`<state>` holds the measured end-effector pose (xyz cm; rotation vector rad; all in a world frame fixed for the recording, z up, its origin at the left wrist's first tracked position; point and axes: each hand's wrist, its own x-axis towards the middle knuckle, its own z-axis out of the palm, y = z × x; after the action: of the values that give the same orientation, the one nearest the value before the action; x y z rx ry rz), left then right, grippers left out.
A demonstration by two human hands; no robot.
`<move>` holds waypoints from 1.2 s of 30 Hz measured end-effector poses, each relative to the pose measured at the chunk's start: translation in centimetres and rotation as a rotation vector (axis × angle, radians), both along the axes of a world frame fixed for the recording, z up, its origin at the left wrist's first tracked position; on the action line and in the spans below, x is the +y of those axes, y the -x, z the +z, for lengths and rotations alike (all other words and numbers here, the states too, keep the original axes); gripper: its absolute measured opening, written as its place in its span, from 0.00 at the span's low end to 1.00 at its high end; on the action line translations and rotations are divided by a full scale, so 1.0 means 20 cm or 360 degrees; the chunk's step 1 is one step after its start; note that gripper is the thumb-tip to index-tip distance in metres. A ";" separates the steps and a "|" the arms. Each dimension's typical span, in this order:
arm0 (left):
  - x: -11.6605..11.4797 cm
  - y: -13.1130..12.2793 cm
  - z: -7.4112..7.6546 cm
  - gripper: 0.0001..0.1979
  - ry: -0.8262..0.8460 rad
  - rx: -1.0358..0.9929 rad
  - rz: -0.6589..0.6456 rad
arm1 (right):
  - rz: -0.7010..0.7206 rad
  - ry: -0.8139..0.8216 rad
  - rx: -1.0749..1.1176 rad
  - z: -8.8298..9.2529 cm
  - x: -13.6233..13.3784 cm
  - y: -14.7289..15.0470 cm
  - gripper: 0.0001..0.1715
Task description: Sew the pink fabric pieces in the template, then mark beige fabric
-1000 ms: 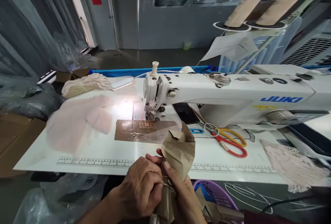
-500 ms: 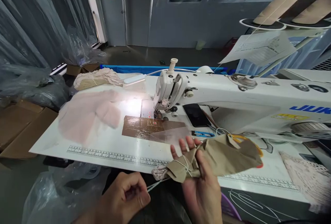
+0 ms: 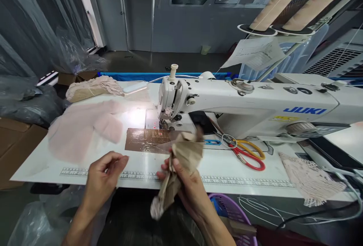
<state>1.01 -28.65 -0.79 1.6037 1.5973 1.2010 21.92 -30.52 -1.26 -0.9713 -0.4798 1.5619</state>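
The white tabletop (image 3: pixel 221 168) runs wide in front of me, its near edge marked by a printed ruler strip (image 3: pixel 241 181). The sewing machine (image 3: pixel 255 106) takes up the back and right of it, with its needle end near the middle.

A pale pink cloth (image 3: pixel 79 128) lies spread on the left, stopping just short of the near edge. A piece of netted lace (image 3: pixel 309 179) on the far right hangs over that edge. A shiny brown plate (image 3: pixel 144 144) lies flat in front of the needle. Red and yellow scissors (image 3: pixel 246 153) rest under the machine's arm, well apart from both my hands. Bare tabletop lies between the pink cloth and the scissors, along the ruler strip, and both my hands are over that stretch of the edge.

My right hand (image 3: pixel 187 179) is at the near edge, its fingers clamped on a crumpled tan fabric piece (image 3: pixel 184 151). The top of the piece stands over the tabletop beside the brown plate. Its tail hangs down past the edge into the open space below, to the left of a purple basket (image 3: pixel 235 212).

My left hand (image 3: pixel 103 176) hovers at the edge too, clear of the pink cloth. Its thumb and forefinger are pinched together. I cannot tell whether anything is between them.
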 end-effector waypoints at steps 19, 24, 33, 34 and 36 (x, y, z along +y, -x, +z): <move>0.17 -0.15 -0.03 0.24 0.0359 -0.0600 -0.0513 | 0.0799 0.0069 -0.0268 -0.09 0.19 0.03 0.40; 0.19 -0.13 -0.05 0.14 0.0105 -0.0147 -0.0073 | 0.0616 -0.0392 -0.0903 -0.06 0.17 -0.03 0.39; 0.14 -0.11 -0.14 0.21 0.0170 -0.0531 -0.0447 | 0.0576 -0.0240 -0.0649 -0.03 0.27 -0.08 0.27; 0.14 -0.10 -0.16 0.22 0.0169 -0.0572 -0.0498 | 0.0590 -0.0177 -0.0527 -0.04 0.28 -0.10 0.28; 0.13 -0.08 -0.19 0.28 0.0062 -0.0357 -0.0389 | 0.0602 -0.0178 -0.0461 -0.05 0.30 -0.14 0.28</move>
<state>2.61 -26.09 -4.67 1.5289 1.2387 1.1647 24.76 -24.52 -2.31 -1.0684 -0.9908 1.7112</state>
